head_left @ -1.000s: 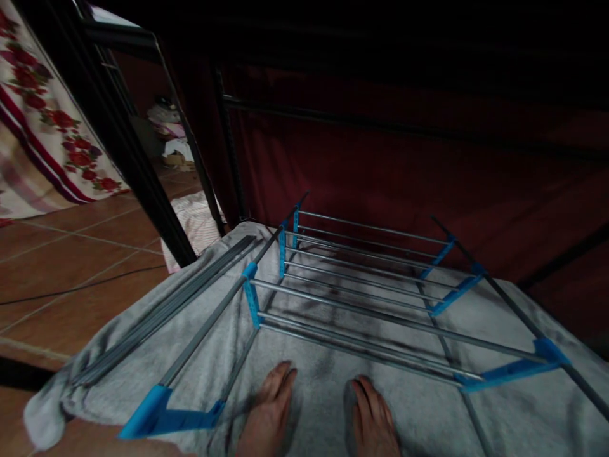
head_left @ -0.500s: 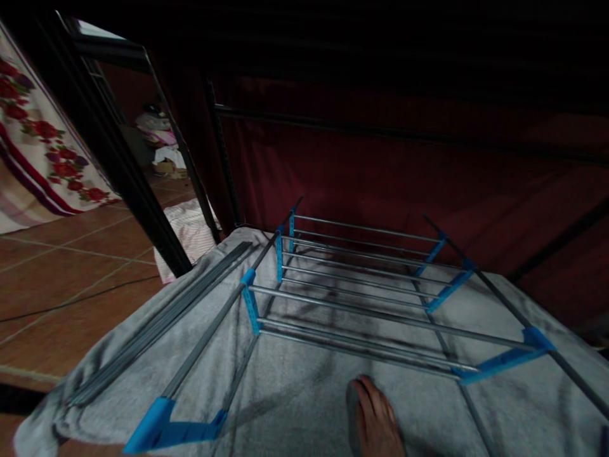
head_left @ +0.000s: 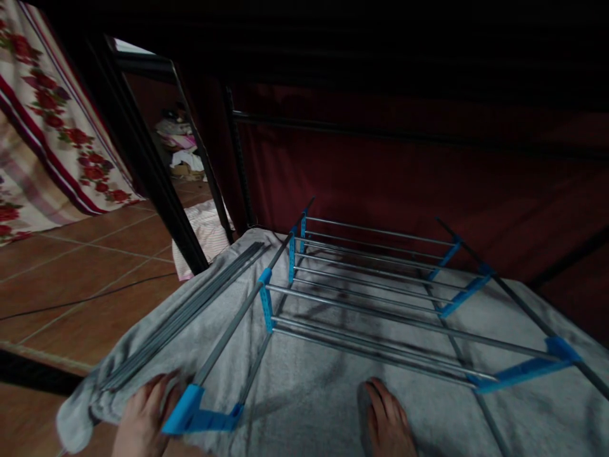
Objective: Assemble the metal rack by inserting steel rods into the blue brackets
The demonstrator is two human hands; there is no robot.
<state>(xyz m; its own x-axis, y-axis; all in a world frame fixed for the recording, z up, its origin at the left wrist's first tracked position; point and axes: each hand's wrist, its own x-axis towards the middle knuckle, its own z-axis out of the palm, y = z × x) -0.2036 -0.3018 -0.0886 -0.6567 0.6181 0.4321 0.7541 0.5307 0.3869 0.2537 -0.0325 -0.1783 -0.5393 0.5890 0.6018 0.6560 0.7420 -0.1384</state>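
A rack frame of grey metal tubes (head_left: 409, 315) with blue plastic brackets (head_left: 266, 304) lies on a grey blanket (head_left: 304, 406). At the lower left, my left hand (head_left: 145, 416) is beside the blue corner bracket (head_left: 202, 416), its fingers bent but loose. Whether the fingertips touch the bracket is unclear. My right hand (head_left: 387, 419) rests on the blanket in front of the rack's near crossbars, holding nothing, with its fingers lying close together. A bundle of loose grey rods (head_left: 190, 311) lies along the blanket's left side, just beyond my left hand.
A dark bed frame post (head_left: 157, 184) slants down at the left. Behind the rack hangs a dark red cloth (head_left: 361, 178). Brown floor tiles (head_left: 95, 273) with a black cable (head_left: 85, 296) show at left, below a floral curtain (head_left: 71, 133).
My left hand has come into view at the lower left, beside the blue corner bracket. The view has shifted slightly left. My right hand stays on the blanket.
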